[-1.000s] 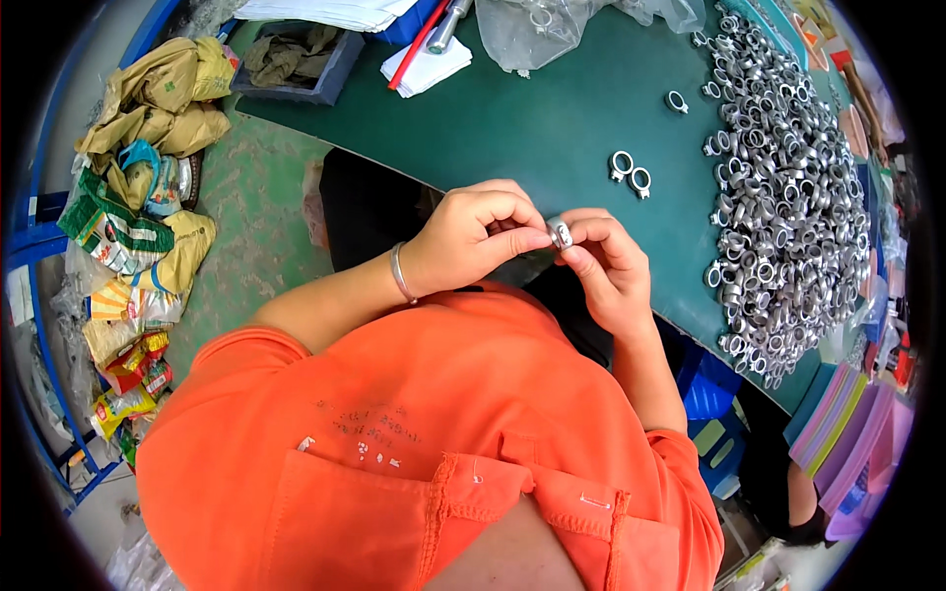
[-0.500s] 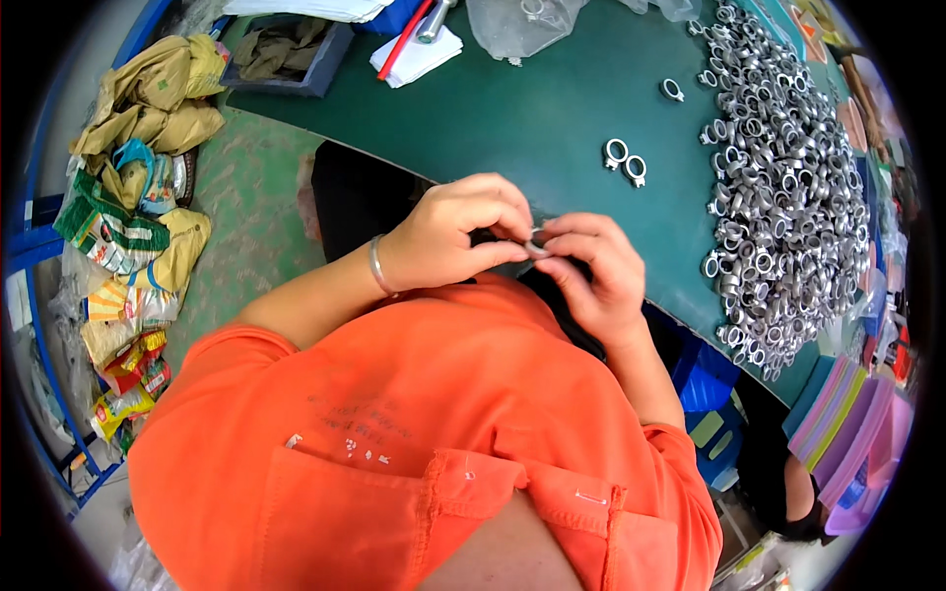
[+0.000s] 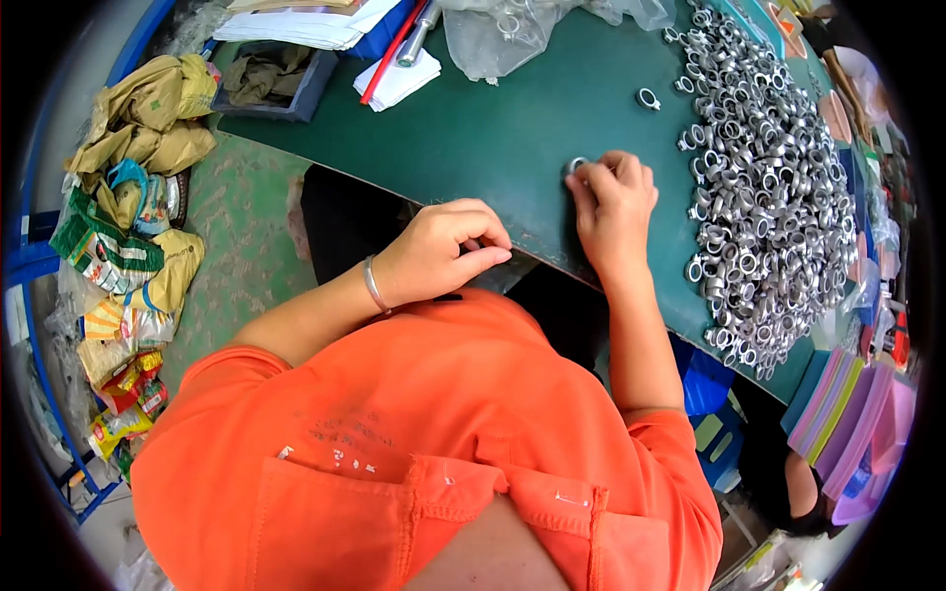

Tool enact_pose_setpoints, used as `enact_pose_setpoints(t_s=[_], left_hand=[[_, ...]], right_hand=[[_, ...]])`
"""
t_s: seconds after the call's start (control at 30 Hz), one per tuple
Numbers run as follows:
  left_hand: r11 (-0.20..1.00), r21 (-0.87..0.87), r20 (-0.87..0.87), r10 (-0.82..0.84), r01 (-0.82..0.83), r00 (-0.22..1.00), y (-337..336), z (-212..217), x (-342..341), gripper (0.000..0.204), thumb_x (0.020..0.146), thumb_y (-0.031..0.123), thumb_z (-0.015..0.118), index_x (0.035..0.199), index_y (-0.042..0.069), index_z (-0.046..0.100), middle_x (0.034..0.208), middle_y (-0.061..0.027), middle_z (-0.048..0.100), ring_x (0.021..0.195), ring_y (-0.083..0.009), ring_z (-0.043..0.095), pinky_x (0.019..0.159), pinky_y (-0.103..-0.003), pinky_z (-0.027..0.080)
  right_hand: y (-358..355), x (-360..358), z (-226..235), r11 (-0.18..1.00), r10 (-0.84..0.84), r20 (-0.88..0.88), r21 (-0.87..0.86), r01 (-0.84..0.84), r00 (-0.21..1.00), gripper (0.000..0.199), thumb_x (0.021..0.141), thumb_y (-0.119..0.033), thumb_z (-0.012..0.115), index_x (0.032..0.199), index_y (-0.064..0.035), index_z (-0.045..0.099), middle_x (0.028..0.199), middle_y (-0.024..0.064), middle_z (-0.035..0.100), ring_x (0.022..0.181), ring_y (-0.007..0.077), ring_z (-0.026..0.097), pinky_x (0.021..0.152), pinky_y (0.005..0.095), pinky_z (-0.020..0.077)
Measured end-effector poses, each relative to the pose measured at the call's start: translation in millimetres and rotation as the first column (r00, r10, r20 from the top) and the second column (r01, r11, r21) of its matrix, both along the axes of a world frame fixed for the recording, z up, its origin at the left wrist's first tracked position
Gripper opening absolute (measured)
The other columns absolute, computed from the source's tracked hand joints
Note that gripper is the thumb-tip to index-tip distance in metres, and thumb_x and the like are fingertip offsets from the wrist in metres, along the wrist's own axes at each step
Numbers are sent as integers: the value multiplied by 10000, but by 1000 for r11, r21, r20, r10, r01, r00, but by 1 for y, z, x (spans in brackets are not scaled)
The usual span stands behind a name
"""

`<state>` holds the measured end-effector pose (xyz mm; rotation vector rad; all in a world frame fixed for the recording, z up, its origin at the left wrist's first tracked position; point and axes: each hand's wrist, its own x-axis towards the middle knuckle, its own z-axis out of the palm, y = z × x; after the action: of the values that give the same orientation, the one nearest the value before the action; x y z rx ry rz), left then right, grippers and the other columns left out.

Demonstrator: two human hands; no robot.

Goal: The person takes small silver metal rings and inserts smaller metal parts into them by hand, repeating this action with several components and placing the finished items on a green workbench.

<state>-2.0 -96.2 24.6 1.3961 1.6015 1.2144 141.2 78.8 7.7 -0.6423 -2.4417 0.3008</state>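
Note:
Over the near edge of the green table [image 3: 463,148], my left hand [image 3: 443,248] hovers with loosely bent fingers. A gap shows between its thumb and fingers, and I see nothing in it. Farther right, my right hand [image 3: 619,202] is above the tabletop, thumb and fingertips pinched at a small grey metal ring [image 3: 576,165]. The ring is slightly blurred, and the hand covers the spot beside it. A single metal ring [image 3: 647,98] with a small lug lies beyond that hand. To the right spreads a large heap of similar rings [image 3: 774,217].
At the back are a grey bin [image 3: 305,94] with brown cloth, white paper [image 3: 404,81] under a red stick [image 3: 392,54] and a metal tool [image 3: 419,34], and a clear plastic bag [image 3: 498,39]. Packages [image 3: 148,197] line the left; coloured trays [image 3: 843,414] stand right.
My hands have parted. The right hand has moved away from the left, forward and right onto the tabletop. It now covers the area where two loose rings lay. The view has shifted slightly.

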Motion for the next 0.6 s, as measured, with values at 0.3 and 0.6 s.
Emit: enact_pose_setpoints(t_s=[0.3, 0.6], left_hand=[[996, 82, 592, -68, 25, 803, 13, -15, -4, 101, 829, -13, 669, 918, -27, 623, 985, -59, 551, 873, -107, 567, 763, -233, 487], [988, 154, 334, -82, 31, 939, 9, -9, -2, 109, 808, -65, 650, 906, -23, 625, 1016, -67, 509, 915, -129, 554, 798, -254, 492]], right_hand=[[-51, 13, -2, 825, 337, -424, -297, -481, 840, 192, 774, 139, 598, 922, 17, 607, 1021, 154, 590, 867, 270, 620, 749, 318, 527], [-68, 18, -3, 359, 23, -495, -806, -470, 868, 312, 826, -12, 685, 1111, 39, 569, 1026, 93, 617, 893, 145, 635, 775, 268, 533]])
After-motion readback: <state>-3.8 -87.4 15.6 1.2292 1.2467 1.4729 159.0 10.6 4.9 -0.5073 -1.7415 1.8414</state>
